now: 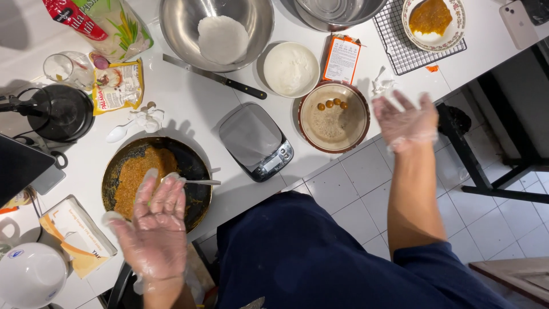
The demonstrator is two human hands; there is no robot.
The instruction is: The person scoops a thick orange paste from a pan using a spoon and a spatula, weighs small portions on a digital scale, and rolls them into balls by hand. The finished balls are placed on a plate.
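Observation:
Both my hands wear thin clear plastic gloves and hold nothing. My left hand hovers palm up with fingers spread over the near edge of a dark frying pan holding orange-brown crumbly filling; a spoon rests in the pan. My right hand is open, fingers spread, just right of a brown bowl that holds several small orange balls. A kitchen scale sits between the pan and the bowl.
The white counter also carries a steel bowl with a white dough sheet, a white bowl of flour, a knife, an orange carton, packets, a cooling rack with a plate of orange paste, and a phone.

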